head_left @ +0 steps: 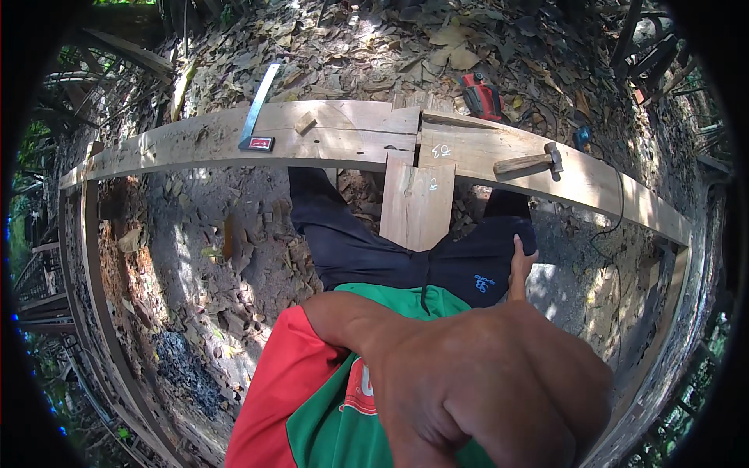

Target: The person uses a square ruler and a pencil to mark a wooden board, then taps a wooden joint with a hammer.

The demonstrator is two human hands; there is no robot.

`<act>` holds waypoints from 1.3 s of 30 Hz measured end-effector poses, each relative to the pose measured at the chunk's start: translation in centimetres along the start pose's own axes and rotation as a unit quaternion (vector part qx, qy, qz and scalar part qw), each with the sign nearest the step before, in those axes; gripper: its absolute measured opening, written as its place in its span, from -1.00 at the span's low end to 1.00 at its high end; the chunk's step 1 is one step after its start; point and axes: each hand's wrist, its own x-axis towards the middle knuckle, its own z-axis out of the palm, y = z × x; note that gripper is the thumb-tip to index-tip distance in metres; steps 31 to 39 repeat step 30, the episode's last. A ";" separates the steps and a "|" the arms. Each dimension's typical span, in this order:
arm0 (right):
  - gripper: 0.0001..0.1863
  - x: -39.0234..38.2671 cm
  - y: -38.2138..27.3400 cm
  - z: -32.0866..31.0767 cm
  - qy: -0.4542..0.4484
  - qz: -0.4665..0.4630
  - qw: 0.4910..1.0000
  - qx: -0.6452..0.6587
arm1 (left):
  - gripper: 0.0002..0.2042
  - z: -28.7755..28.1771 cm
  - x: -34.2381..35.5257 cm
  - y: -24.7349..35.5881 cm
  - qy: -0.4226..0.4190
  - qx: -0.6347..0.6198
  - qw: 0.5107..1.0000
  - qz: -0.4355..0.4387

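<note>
My left hand [499, 374] is raised close in front of me, large and bent over with its fingers curled. Whatever it may hold is hidden. Behind it, my right hand [521, 261] rests against my right thigh with fingers stretched out, holding nothing. A long timber beam [187, 144] lies across in front of my knees, joined near its middle to another beam length [476, 144]. A short wooden piece [413, 203] projects from that joint towards me, between my legs. On the beam lie a try square [256, 117], a small wood block [305, 122] and a hammer [530, 162].
A red and black power tool [482, 97] sits on the leaf litter beyond the beam. A blue tool end [582, 137] and a dark cord [622, 195] are at the right. Long side timbers [95, 265] run back on both sides. Dark ash [187, 370] lies at left.
</note>
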 end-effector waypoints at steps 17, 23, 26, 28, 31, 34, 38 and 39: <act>0.22 0.7 0.0 -1.1 0.025 -0.001 0.999 -0.038 | -0.77 -8.3 -0.8 2.8 0.096 0.193 0.955 -0.205; 0.21 -0.8 -2.4 1.2 0.012 -0.012 0.998 -0.065 | -0.82 -26.2 -18.9 10.4 0.446 0.472 0.645 -0.403; 0.18 0.2 -1.4 -0.7 0.043 -0.017 0.995 -0.088 | -0.81 -25.1 -26.2 11.8 0.513 0.462 0.588 -0.422; 0.18 -0.3 -1.9 -2.1 0.043 -0.023 0.995 -0.083 | -0.79 -23.0 -28.5 11.8 0.517 0.477 0.566 -0.429; 0.18 -0.1 -2.3 -4.2 0.039 -0.017 0.995 -0.090 | -0.77 -22.6 -30.1 13.2 0.512 0.502 0.554 -0.422; 0.18 -0.1 -2.3 -4.2 0.039 -0.017 0.995 -0.090 | -0.77 -22.6 -30.1 13.2 0.512 0.502 0.554 -0.422; 0.18 -0.1 -2.3 -4.2 0.039 -0.017 0.995 -0.090 | -0.77 -22.6 -30.1 13.2 0.512 0.502 0.554 -0.422; 0.18 -0.1 -2.3 -4.2 0.039 -0.017 0.995 -0.090 | -0.77 -22.6 -30.1 13.2 0.512 0.502 0.554 -0.422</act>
